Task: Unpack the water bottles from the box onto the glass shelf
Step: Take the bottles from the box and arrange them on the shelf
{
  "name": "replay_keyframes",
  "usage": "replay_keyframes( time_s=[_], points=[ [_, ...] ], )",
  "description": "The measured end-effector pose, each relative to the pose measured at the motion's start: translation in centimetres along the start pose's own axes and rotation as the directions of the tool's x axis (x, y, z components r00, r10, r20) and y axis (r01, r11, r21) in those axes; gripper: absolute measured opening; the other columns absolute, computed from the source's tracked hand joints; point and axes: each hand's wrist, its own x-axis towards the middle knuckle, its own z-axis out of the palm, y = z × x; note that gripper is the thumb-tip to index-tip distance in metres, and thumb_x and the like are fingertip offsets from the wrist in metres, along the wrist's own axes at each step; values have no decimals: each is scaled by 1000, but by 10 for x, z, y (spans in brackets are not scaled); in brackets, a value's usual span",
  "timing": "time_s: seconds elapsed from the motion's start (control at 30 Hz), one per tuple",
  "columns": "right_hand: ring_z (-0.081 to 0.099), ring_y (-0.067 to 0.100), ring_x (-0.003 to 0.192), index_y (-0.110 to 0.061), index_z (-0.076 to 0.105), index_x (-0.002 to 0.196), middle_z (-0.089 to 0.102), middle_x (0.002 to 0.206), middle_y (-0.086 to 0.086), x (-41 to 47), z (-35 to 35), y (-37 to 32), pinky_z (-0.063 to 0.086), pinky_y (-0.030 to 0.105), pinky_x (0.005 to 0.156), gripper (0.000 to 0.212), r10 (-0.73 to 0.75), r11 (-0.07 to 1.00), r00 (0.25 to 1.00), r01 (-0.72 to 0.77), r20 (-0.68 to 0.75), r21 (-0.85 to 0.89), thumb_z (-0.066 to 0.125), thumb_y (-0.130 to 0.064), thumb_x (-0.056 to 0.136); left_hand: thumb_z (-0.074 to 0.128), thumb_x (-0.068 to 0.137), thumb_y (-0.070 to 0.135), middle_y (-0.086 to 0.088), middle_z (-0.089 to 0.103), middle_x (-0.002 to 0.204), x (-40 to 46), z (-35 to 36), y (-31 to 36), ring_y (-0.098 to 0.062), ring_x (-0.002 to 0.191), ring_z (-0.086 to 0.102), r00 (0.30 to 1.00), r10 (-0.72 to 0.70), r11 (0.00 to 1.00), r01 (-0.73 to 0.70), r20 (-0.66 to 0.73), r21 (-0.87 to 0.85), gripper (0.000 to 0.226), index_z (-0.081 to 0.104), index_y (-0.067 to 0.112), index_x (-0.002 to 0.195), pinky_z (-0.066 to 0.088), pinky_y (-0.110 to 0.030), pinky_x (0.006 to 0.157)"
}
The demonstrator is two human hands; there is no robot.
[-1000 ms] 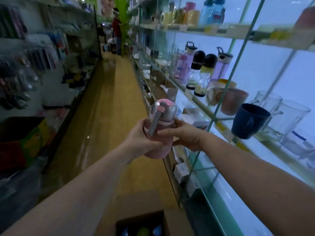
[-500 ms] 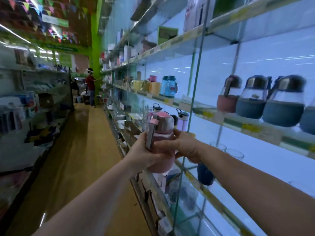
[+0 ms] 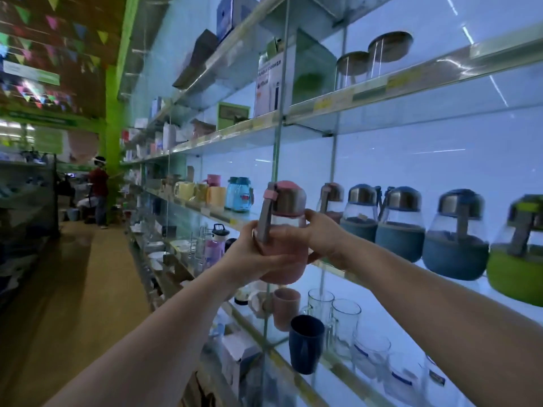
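Note:
A pink water bottle with a steel cap and grey strap is held upright between both my hands, just in front of the glass shelf. My left hand grips its pink lower body from the left. My right hand holds it from the right, fingers wrapped round the clear middle. On the shelf to the right stand a pink bottle, several blue-sleeved ones and a green one. The box is out of view.
A vertical glass divider post rises right behind the held bottle. Mugs and glass cups fill the shelf below. Boxes and jars sit on upper shelves. A person stands far down the wooden aisle at left.
Both hands have lifted the pink bottle from waist height up to the level of the shelf with the other bottles. My view has tilted up, and the box has left the frame.

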Motion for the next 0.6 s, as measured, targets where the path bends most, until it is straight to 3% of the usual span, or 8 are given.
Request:
replay_keyframes(
  time_s=[0.07, 0.13, 0.2, 0.3, 0.37, 0.47, 0.53, 0.6],
  points=[
    [63, 19, 91, -26, 61, 98, 64, 94, -5, 9, -14, -4, 57, 47, 81, 35, 13, 1000, 999, -14, -44, -6, 79, -39, 71, 88, 57, 15, -5, 59, 103, 9, 4, 3, -22, 100, 60, 998, -54, 999, 54, 46, 10, 92, 35, 11, 132, 54, -33, 86],
    [61, 22, 94, -20, 59, 114, 63, 104, 0, 21, -26, -6, 57, 43, 78, 55, 48, 998, 995, -51, -86, -34, 79, -43, 69, 78, 73, 6, -5, 59, 105, 18, 7, 4, -22, 99, 60, 994, -91, 994, 88, 55, 66, 76, 36, 12, 136, 53, -29, 84],
    [60, 25, 97, -18, 57, 120, 62, 112, 4, 32, -35, -4, 55, 40, 75, 65, 74, 996, 990, -80, -117, -41, 80, -46, 66, 75, 76, 5, -3, 57, 106, 31, 9, 4, -21, 101, 58, 995, -94, 990, 90, 31, 105, 72, 38, 10, 137, 51, -32, 86],
    [57, 22, 88, -15, 53, 121, 59, 106, 2, 49, -48, -1, 53, 39, 71, 68, 108, 994, 983, -112, -150, -20, 80, -44, 67, 77, 71, 6, -7, 52, 118, 54, 16, 5, -23, 106, 56, 995, -94, 988, 95, -16, 119, 80, 38, 11, 140, 49, -38, 94],
    [55, 24, 89, -13, 49, 122, 56, 107, 4, 60, -53, 2, 53, 43, 75, 68, 140, 990, 974, -142, -177, 5, 80, -42, 68, 72, 77, 4, -9, 50, 123, 65, 17, 5, -23, 109, 53, 994, -96, 981, 102, -45, 163, 75, 36, 12, 142, 46, -35, 95],
    [52, 30, 103, -12, 44, 129, 52, 123, 9, 81, -62, 10, 51, 50, 85, 78, 160, 987, 961, -163, -227, 6, 80, -43, 68, 61, 85, 1, -9, 50, 131, 82, 19, 4, -22, 107, 54, 993, -100, 965, 112, -61, 238, 63, 37, 14, 142, 47, -27, 82],
    [50, 29, 103, -12, 42, 128, 50, 120, 8, 94, -63, 17, 50, 49, 86, 77, 169, 985, 954, -170, -246, 18, 80, -42, 68, 56, 87, -1, -8, 50, 134, 91, 21, 3, -19, 106, 52, 993, -99, 957, 113, -65, 269, 59, 38, 14, 142, 45, -22, 76],
    [51, 29, 100, -12, 42, 125, 52, 116, 7, 105, -62, 24, 51, 45, 80, 80, 178, 983, 951, -181, -254, 11, 82, -45, 65, 53, 88, -2, -8, 49, 136, 98, 24, 2, -20, 114, 51, 993, -98, 946, 114, -68, 304, 57, 39, 13, 141, 42, -23, 85]
  ],
)
